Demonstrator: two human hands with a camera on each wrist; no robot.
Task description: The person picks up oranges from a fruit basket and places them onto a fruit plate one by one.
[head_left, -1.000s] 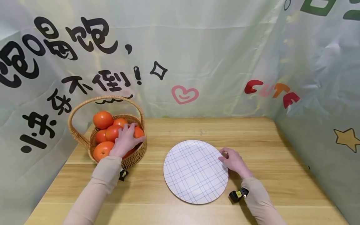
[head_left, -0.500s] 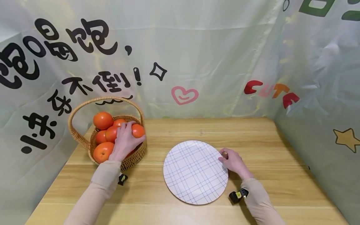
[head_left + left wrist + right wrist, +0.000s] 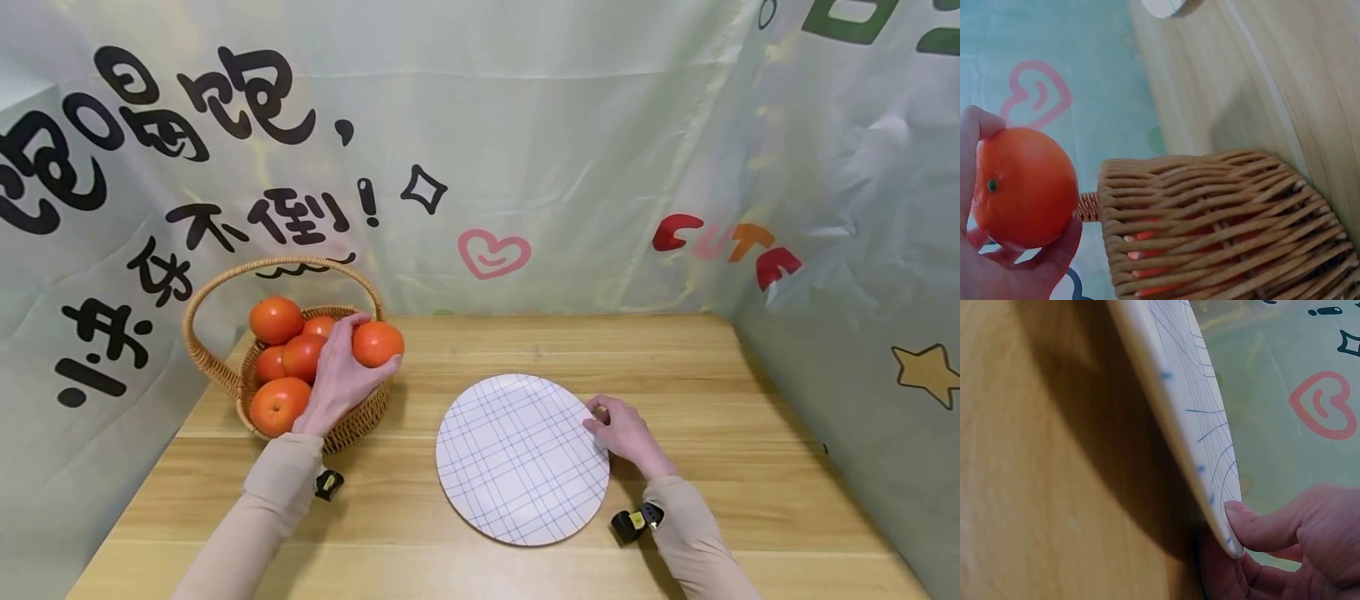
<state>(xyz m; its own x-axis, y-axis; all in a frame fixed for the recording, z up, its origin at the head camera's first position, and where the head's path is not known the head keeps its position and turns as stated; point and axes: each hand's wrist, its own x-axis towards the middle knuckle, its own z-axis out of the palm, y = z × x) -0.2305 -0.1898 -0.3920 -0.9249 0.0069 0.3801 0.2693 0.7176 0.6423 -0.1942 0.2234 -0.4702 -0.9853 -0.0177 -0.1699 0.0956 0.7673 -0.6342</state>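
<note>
In the head view my left hand grips an orange at the right rim of the wicker basket. The left wrist view shows this orange, with a small green stem end, held between thumb and fingers beside the woven wall. Several more orange-red fruits lie in the basket, partly behind the hand. My right hand pinches the right edge of a round white plate with blue grid lines. In the right wrist view the thumb lies on the plate and the fingers are under its rim.
The basket's tall arched handle rises over the fruit. Wooden table surrounds the plate. A printed cloth hangs along the back and sides of the table.
My left hand has lifted the orange from among the other fruits, up and to the right, to the basket's right rim. My right hand and the plate have stayed in place.
</note>
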